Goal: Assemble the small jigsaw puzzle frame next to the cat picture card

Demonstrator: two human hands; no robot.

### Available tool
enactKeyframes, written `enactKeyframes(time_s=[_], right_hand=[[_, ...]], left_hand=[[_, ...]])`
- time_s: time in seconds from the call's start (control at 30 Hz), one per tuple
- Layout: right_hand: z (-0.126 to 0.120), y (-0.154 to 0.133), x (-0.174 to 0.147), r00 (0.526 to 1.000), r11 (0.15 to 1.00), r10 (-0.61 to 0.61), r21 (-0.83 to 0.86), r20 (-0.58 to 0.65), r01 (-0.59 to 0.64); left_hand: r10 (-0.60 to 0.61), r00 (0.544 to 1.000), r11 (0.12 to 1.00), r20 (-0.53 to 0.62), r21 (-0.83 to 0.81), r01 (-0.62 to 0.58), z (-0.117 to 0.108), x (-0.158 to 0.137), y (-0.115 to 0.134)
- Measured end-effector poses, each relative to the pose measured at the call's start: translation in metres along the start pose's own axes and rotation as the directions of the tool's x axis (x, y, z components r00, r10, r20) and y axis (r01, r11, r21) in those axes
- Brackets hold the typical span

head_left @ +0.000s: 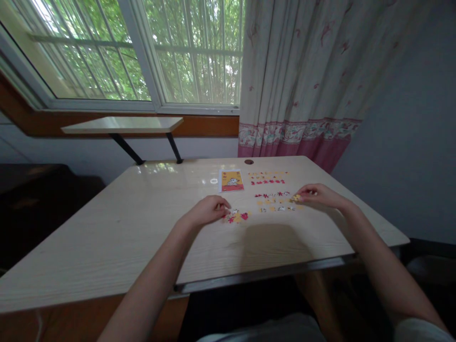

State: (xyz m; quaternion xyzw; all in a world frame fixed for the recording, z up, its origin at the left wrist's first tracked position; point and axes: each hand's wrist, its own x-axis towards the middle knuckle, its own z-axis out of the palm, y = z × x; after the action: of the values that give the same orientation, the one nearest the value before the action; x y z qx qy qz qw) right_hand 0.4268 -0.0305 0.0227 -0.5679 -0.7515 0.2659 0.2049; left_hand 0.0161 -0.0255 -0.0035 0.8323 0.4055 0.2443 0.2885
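Note:
My left hand [208, 210] rests at the left edge of a small loose pile of jigsaw puzzle pieces [235, 217], coloured red, yellow and white. Its fingers are bent together at the pile, and what they hold, if anything, I cannot make out. On the other side, my right hand [317, 195] pinches a yellow puzzle piece [295, 197] at the right end of the nearer rows. Those puzzle piece rows [272, 202] mix red, white and yellow. Farther back lie more rows, with a red puzzle piece row [268, 182] nearest.
A picture card [231, 181] with a white animal on yellow and red lies behind the pile. The wooden desk [117, 237] has a cable hole [249, 162] at the back and a raised shelf [124, 125] at back left. Behind stand a window and a curtain [285, 95].

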Motion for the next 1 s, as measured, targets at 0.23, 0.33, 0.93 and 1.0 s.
enactKeyframes(time_s=[0.23,0.33,0.93,1.0], right_hand=[[-0.003,0.046,-0.026,0.980,0.975,0.182,0.115,0.075,-0.190],[-0.003,0.050,-0.030,0.977,0.970,0.206,0.119,0.058,-0.212],[0.017,-0.033,0.010,0.994,0.989,-0.052,-0.135,0.092,0.064],[0.030,-0.059,0.021,0.973,0.982,-0.147,-0.093,0.180,0.165]], left_hand=[[0.002,0.995,0.999,0.104,-0.045,0.002,0.000,-0.001,-0.004],[0.020,0.994,0.999,0.107,-0.043,-0.016,0.000,-0.001,-0.005],[0.029,0.995,0.989,0.093,-0.149,-0.015,0.000,0.000,0.000],[0.008,0.997,0.976,0.081,-0.217,0.009,0.000,-0.001,0.004]])
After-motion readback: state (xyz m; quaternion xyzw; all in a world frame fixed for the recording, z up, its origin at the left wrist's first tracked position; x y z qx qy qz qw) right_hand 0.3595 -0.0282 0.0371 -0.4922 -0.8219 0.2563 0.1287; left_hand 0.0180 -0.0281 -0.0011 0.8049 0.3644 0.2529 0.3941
